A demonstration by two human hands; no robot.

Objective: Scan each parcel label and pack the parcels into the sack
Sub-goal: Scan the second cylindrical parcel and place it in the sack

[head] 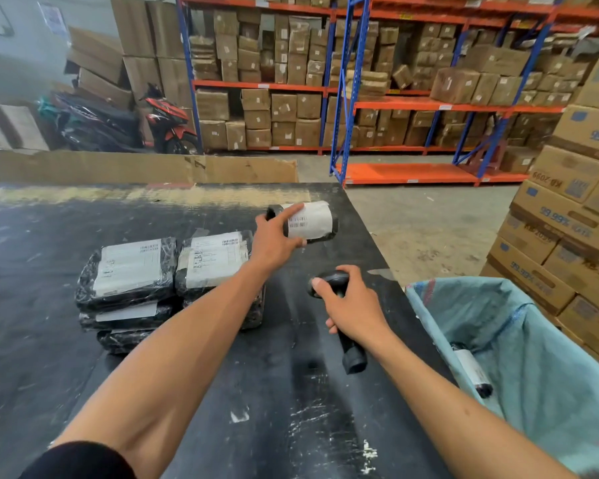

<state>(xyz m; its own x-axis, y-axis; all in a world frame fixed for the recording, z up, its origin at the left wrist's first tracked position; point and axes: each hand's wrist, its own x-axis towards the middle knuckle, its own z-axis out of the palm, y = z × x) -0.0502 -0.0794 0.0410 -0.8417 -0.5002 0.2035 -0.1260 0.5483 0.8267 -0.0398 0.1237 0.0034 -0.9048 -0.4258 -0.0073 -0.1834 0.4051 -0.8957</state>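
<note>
Gripping a black cylindrical parcel toward twelve o'clock on the black table, the left hand is seen with its fingers curled round the near end and the index finger laid along the white label, whose barcode is turned upward. At about one o'clock of the near table edge, a black handheld scanner is held by the right hand, fingers wrapped round its grip and thumb set on the head; its handle is pointed back toward the person. Whether the scanner rests on the table or is lifted just clear cannot be told — the view is too steep.

At ten o'clock from the scanner, two stacks of black-wrapped parcels with white labels are set side by side, touching. At four o'clock, just beside the table's right edge, a pale teal sack is held open, and one labelled parcel is seen lying inside it. Beyond — at twelve to two o'clock — racks loaded with cardboard cartons are visible.
</note>
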